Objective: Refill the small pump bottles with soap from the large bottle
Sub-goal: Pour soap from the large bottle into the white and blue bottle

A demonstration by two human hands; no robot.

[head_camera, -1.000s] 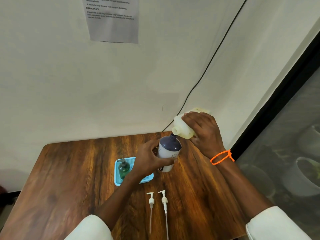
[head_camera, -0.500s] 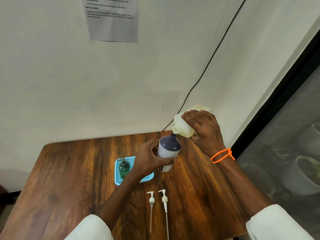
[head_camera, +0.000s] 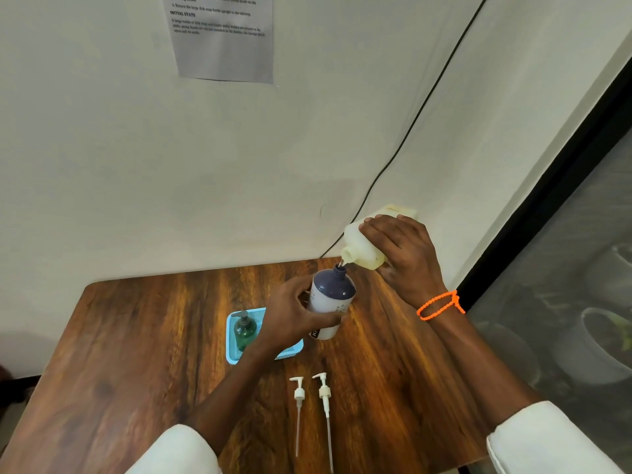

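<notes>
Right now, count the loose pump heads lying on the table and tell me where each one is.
2. The shorter pump head lies near the table's front edge; the longer pump head lies just right of it, apart. A third stays fitted on the green bottle in the blue tray.

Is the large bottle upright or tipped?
Tipped. The right hand holds the large bottle nearly on its side, uncapped spout angled down over the open neck of the small bottle gripped by the left hand.

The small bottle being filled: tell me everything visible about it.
The small bottle has a white body, looks plastic, and has a dark blue domed shoulder narrowing to an open neck with no pump. It leans slightly. The left hand grips its side above the table. The large bottle, tipped by the right hand, has its spout at the neck.
</notes>
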